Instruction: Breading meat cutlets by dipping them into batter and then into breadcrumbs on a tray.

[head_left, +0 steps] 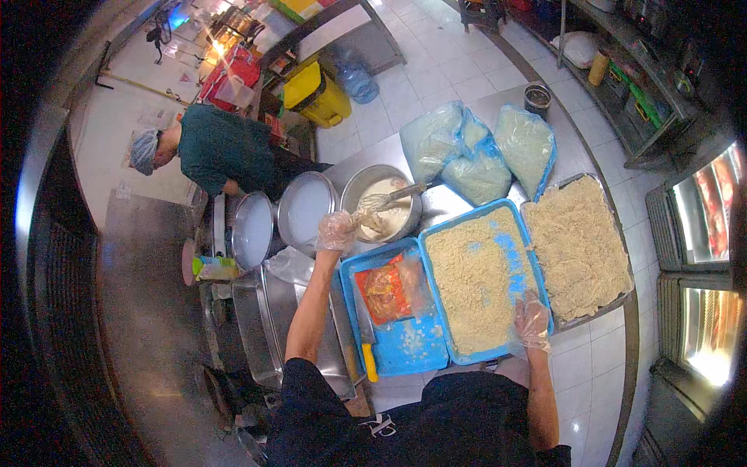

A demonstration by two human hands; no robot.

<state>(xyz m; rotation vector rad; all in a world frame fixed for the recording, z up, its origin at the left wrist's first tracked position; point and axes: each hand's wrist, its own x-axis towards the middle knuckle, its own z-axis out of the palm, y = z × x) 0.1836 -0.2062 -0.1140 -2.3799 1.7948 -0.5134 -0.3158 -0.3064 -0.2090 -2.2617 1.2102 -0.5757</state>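
Observation:
My left hand (336, 232), in a clear plastic glove, is closed on a batter-coated piece of food (369, 224) at the near-left side of a steel pot (349, 184). Pale batter (393, 212) lies in the pot, and a whisk (406, 193) leans across its rim. My right hand (532, 321), also gloved, is at the right side of a blue tray (426, 247) of pale breading crumbs (465, 284). Its fingers reach forward, slightly bent, with nothing visible in them. Left of that, another blue tray (405, 359) holds a red-and-clear food packet (383, 292).
A yellow-handled knife (369, 359) lies on the left tray's edge. Right stands a tray of breaded pieces (580, 245); behind are bags of crumbs (475, 175). Two pots of whitish liquid (308, 206) (253, 231) stand left, near another person (226, 148).

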